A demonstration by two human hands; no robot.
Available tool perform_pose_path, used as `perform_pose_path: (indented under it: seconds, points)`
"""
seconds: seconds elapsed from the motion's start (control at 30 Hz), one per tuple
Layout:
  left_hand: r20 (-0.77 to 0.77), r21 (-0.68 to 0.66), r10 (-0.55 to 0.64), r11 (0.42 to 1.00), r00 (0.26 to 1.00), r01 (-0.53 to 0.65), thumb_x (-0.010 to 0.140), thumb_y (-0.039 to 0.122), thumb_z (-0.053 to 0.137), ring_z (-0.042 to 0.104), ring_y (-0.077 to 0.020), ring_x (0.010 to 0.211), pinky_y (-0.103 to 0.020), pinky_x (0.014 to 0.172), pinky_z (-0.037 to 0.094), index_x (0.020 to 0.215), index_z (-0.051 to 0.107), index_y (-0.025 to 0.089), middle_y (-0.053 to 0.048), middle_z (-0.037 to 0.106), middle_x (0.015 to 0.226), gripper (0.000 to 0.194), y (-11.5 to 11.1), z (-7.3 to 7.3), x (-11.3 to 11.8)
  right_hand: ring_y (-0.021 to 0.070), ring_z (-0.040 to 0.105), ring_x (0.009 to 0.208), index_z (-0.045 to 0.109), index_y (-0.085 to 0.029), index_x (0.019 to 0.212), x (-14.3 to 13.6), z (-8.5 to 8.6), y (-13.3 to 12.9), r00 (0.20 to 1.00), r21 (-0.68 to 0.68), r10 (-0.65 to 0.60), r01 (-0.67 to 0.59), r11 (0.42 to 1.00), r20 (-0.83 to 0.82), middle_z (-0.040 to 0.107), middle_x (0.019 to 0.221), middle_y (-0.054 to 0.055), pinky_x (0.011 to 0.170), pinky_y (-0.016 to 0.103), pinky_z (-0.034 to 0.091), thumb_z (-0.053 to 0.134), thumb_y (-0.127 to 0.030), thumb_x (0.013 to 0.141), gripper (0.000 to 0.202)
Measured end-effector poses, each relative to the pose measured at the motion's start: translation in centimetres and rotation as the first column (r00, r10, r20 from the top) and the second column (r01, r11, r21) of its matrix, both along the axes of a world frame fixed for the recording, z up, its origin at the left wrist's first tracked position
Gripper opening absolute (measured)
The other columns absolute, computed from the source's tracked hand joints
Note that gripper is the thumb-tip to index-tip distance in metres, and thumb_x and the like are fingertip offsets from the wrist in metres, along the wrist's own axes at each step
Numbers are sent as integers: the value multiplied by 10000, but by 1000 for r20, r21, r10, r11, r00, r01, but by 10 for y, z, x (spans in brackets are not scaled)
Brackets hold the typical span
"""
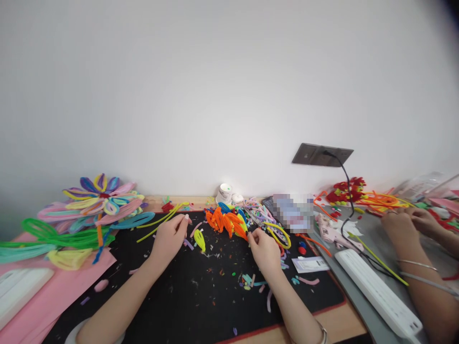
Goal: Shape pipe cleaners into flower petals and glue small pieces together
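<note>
My left hand (171,237) is over the black mat (201,306), its thumb and fingertips pinched together beside the yellow-green stems (163,220); anything between them is too small to make out. To its right a small yellow looped piece (200,240) lies on the mat. My right hand (264,248) pinches the end of an orange looped bundle (224,221) made of fuzzy stems. Blue and yellow loops show behind and beside that bundle.
Large multicoloured stem flowers (103,198) lie at left on pink paper (77,277). A paper cup (224,193), a phone (292,212) and stem scraps line the back. At right are a white power strip (376,291), a black cable (347,181) and another person's hands (401,227).
</note>
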State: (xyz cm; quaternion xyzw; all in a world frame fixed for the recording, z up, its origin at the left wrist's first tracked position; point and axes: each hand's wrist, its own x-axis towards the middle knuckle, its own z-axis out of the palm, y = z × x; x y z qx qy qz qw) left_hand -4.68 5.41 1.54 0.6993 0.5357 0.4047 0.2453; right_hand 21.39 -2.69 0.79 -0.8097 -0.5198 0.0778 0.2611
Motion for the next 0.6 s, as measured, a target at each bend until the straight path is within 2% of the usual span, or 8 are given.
perform_pose_path:
  seconds: [0.07,0.13,0.23,0.4,0.5,0.6]
  points:
    - [-151,75,51,996,987,-40,937,364,440,670,-237,646,-318,674,500,890,684,209,-25,692,659,293,10,-4,-9,195,577,592,479,-241,611,0,0,0,1000,55,-1,2,998,-18,571,564,-8,565,279,266,555,-305,903,309]
    - [-244,164,130,982,961,-91,925,301,433,725,-284,894,-368,845,552,1065,691,182,-100,777,936,317,21,-11,-19,193,558,568,441,-248,603,1,-1,-1,999,145,12,-5,989,-49,549,547,-12,562,279,283,521,-338,895,315]
    - [-383,252,221,959,897,-129,900,232,447,660,-346,1193,-446,1035,521,1237,645,119,-195,719,1239,406,35,-23,-33,191,524,532,411,-259,601,4,-3,-1,994,277,33,-2,961,-107,518,526,-15,552,287,299,467,-407,886,327]
    - [-544,100,200,980,815,-173,893,169,477,666,-377,1190,-475,1006,541,1292,624,87,-213,711,1261,433,42,-33,-43,182,478,518,423,-260,594,7,-3,-1,980,356,71,1,935,-188,472,521,-27,558,295,308,446,-466,858,335]
    - [-508,56,152,988,848,-144,886,117,455,686,-349,1156,-452,988,550,1258,647,112,-183,723,1245,418,42,-33,-43,170,434,517,407,-260,586,7,-3,0,975,369,97,-17,929,-200,425,519,-42,559,293,299,457,-471,850,342]
    - [-448,48,125,992,885,-116,860,97,462,716,-322,1056,-425,951,561,1218,661,114,-166,748,1143,409,45,-35,-43,165,416,522,410,-257,588,7,-3,-1,971,370,108,-23,929,-211,407,528,-47,559,293,295,464,-466,852,340]
